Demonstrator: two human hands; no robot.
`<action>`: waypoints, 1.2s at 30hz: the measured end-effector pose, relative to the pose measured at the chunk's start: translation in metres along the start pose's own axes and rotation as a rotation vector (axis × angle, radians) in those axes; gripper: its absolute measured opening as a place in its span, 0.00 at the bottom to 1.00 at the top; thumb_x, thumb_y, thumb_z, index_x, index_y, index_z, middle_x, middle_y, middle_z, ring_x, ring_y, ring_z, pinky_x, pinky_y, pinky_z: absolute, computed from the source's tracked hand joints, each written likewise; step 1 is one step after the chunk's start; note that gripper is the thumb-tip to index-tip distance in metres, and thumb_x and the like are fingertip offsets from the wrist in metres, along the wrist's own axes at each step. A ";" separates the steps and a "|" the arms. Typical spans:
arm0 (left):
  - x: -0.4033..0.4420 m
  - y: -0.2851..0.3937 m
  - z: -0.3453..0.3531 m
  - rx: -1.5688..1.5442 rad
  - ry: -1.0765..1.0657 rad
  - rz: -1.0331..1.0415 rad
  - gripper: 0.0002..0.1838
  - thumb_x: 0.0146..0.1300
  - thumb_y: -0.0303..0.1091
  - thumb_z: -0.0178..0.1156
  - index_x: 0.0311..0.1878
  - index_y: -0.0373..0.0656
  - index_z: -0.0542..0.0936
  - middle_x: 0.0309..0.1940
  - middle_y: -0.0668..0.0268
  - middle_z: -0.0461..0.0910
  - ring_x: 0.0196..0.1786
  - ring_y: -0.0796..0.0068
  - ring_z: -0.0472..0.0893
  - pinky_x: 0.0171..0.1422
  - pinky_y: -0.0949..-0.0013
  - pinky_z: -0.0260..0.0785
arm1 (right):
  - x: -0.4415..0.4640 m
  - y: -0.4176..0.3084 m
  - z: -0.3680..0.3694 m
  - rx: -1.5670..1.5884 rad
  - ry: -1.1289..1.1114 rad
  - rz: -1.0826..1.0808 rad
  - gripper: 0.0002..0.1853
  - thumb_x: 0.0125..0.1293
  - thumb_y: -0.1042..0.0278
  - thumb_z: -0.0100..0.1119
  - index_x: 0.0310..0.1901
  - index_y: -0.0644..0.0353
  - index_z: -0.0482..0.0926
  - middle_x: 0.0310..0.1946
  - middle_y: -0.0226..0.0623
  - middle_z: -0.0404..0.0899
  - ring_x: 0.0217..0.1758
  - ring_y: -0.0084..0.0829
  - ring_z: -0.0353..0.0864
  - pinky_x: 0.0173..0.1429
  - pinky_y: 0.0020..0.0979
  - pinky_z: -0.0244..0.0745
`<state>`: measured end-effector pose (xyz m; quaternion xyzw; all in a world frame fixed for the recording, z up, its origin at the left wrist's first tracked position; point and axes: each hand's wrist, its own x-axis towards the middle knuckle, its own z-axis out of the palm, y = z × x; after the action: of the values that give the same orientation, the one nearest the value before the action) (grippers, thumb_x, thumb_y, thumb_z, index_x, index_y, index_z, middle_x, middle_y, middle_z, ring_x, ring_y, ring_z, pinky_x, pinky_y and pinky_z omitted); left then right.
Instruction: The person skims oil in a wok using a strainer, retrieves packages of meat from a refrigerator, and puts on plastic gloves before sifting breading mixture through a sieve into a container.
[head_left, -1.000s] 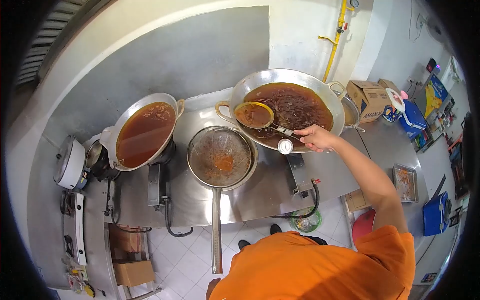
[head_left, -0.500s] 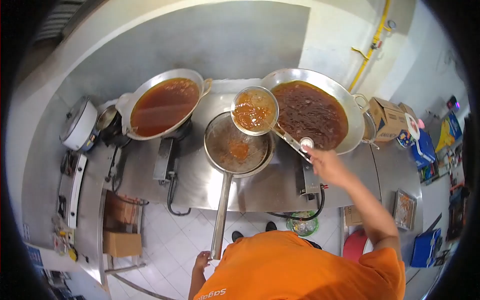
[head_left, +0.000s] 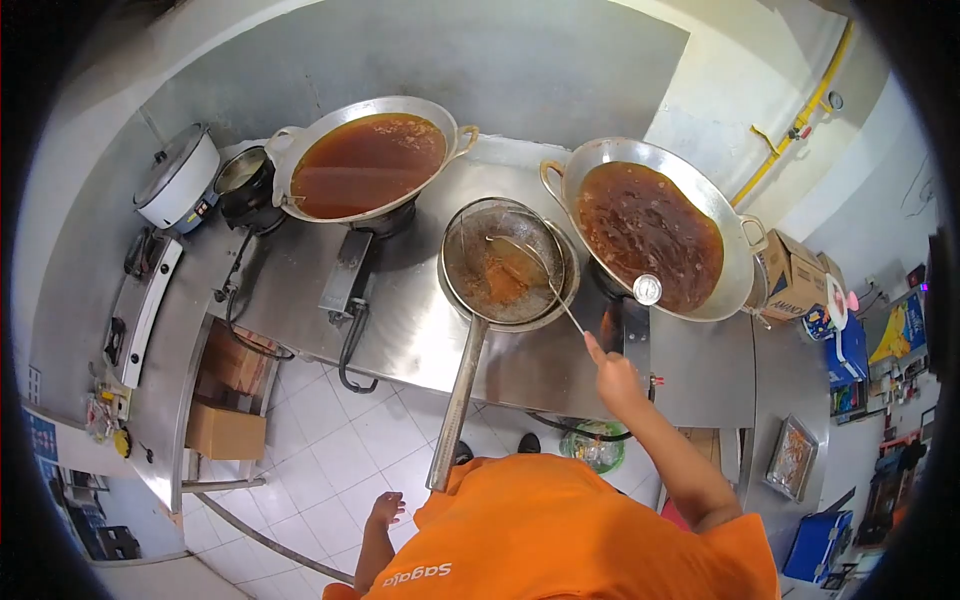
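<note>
My right hand grips the thin handle of a ladle, its bowl tilted inside a large mesh strainer. Orange-brown residue lies in the mesh. The strainer rests over a metal bowl, its long handle reaching toward the orange shirt. My left hand hangs low beside the body, fingers apart, holding nothing. To the right stands a wide wok of dark brown liquid, with a dial thermometer at its near rim.
A second wok with brown liquid stands at the back left. Further left are a white cooker and a black pot. Cardboard boxes and a metal tray are at the right. A green basket sits below the counter.
The ladle has moved left from the right wok, carrying liquid, and is now tipped down in the strainer. My left hand has come into view. The camera view has shifted.
</note>
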<state>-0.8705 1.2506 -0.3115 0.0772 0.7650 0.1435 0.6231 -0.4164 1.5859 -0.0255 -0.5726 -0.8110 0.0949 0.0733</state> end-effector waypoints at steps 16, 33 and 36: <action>0.048 0.028 -0.003 0.309 -0.148 0.331 0.21 0.73 0.49 0.46 0.62 0.50 0.70 0.50 0.62 0.81 0.49 0.65 0.80 0.49 0.50 0.70 | 0.047 0.210 -0.197 -0.455 0.237 0.467 0.12 0.67 0.74 0.50 0.49 0.67 0.77 0.40 0.55 0.83 0.44 0.55 0.84 0.50 0.49 0.79; 0.004 0.024 0.030 -0.014 0.008 0.172 0.19 0.70 0.34 0.43 0.62 0.49 0.71 0.46 0.65 0.83 0.48 0.69 0.83 0.45 0.55 0.74 | 0.070 0.135 -0.185 -0.141 -0.538 0.236 0.18 0.60 0.77 0.53 0.52 0.71 0.79 0.32 0.57 0.83 0.28 0.47 0.85 0.31 0.43 0.79; -0.007 0.024 0.035 -0.036 0.016 0.160 0.18 0.70 0.37 0.44 0.60 0.48 0.73 0.46 0.65 0.83 0.47 0.68 0.83 0.45 0.56 0.74 | 0.095 0.137 -0.166 0.102 -0.525 0.194 0.25 0.65 0.74 0.52 0.64 0.66 0.71 0.26 0.47 0.80 0.21 0.38 0.80 0.26 0.38 0.76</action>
<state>-0.8362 1.2753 -0.3042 0.1255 0.7587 0.2073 0.6047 -0.2854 1.7320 0.1046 -0.5988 -0.7379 0.2871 -0.1202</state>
